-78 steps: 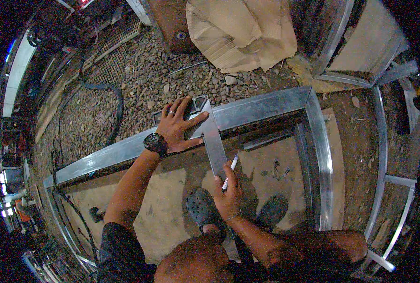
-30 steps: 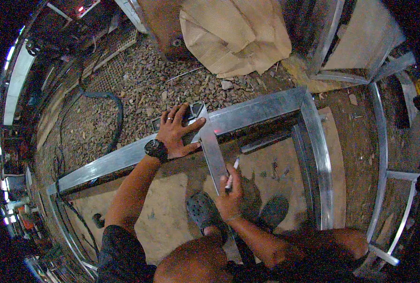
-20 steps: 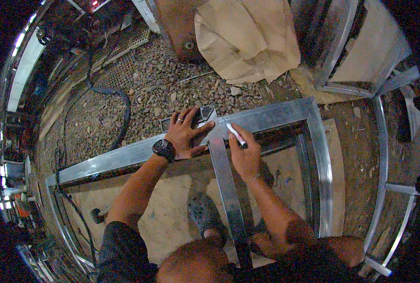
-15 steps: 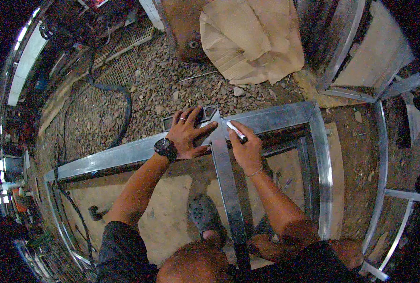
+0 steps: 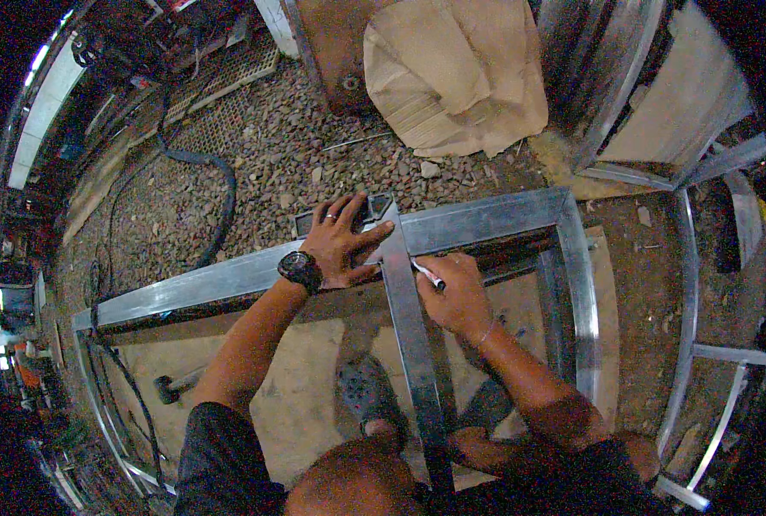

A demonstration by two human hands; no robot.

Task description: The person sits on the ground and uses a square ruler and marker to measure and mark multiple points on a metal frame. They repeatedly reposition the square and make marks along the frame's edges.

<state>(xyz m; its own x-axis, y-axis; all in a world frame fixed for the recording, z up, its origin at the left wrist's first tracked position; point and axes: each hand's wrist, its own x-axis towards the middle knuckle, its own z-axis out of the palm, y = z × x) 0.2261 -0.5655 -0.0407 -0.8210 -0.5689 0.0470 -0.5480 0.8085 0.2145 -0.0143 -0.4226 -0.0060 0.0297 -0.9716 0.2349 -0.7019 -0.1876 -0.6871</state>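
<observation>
Closest to me, my feet in grey clogs (image 5: 364, 391) stand on the flat board (image 5: 306, 387) inside the metal frame (image 5: 228, 284), and the loose metal bar (image 5: 410, 344) runs from between my knees up to the frame's far rail. My right hand (image 5: 456, 292) is closed around a white marker (image 5: 428, 275), its tip touching the bar's right edge just where it meets that rail. My left hand (image 5: 344, 245), black watch (image 5: 300, 269) on the wrist, lies flat with fingers spread wide, pinning a metal square (image 5: 374, 215) and the bar's far end onto the rail. I judge the risk to be slippage: if my left palm eases, the bar or square could shift and the line would come out crooked. A small hammer (image 5: 175, 387) lies on the board's left side. Beyond the rail, gravel (image 5: 288, 155), a black hose (image 5: 211, 185) and crumpled cardboard (image 5: 452, 77) crowd the ground; more frames (image 5: 710, 344) stand to the right.
</observation>
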